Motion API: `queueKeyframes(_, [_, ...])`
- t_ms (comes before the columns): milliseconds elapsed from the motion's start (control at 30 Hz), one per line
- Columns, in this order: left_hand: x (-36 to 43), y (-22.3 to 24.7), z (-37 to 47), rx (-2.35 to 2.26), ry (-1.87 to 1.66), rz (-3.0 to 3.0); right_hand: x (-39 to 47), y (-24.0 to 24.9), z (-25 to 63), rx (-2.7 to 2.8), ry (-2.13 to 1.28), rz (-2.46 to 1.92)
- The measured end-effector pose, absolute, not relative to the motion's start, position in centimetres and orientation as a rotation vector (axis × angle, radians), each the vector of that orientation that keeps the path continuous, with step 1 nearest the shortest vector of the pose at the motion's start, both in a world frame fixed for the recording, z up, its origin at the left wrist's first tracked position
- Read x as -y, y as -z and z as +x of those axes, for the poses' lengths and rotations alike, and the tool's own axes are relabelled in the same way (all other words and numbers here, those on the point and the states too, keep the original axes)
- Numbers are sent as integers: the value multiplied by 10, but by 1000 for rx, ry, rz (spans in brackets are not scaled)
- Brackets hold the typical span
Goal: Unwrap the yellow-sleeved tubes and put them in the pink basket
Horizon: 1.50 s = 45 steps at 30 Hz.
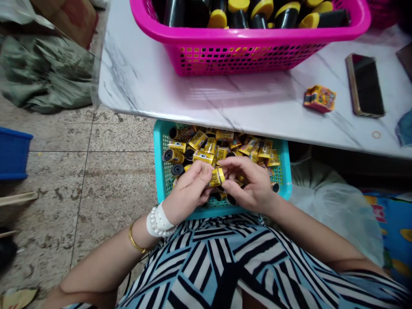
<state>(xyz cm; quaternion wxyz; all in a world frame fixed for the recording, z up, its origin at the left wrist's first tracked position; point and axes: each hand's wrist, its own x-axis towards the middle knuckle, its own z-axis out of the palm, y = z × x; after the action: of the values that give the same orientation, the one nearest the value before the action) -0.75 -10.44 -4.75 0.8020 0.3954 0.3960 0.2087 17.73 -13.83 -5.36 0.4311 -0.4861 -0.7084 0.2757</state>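
Observation:
My left hand is closed around a small yellow-labelled cylindrical container, its thumb along the near side. At the container's bright yellow right end, my right hand curls its thumb and fingers about the rim; some of those fingertips are hidden. Both hands are over a turquoise plastic basket, which sits at my lap. Inside lie many similar little containers with yellow printed labels and black ends, jumbled at all angles.
A white marbled table overhangs the basket's far side. On it stand a pink basket of black-and-yellow containers, a small stack of printed labels and a phone. A blue bin and green sack are leftward; a translucent bag is right.

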Motion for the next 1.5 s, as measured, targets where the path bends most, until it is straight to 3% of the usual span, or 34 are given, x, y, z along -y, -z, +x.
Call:
queueKeyframes(200, [97, 45, -15, -828, -504, 1035, 135, 53, 175, 1804, -600, -1130])
queueKeyframes(433, [93, 44, -12, -876, -832, 1457, 139, 59, 172, 1483, -858, -1247])
queueKeyframes(667, [88, 39, -25, -843, -449, 1138, 136, 56, 179, 1720, -507, -1155])
queueKeyframes(867, [95, 48, -23, -788, -780, 1871, 140, 47, 167, 1371, -914, -1322])
queueKeyframes(1000, [99, 60, -22, -641, -769, 2081, 138, 37, 161, 1299, -1059, -1459])
queueKeyframes(1233, [90, 48, -25, -868, -585, 2023, 136, 36, 179, 1702, -885, -1357])
queueKeyframes(1500, [84, 36, -33, -838, -406, 1527, 136, 40, 179, 1890, -801, -1266])
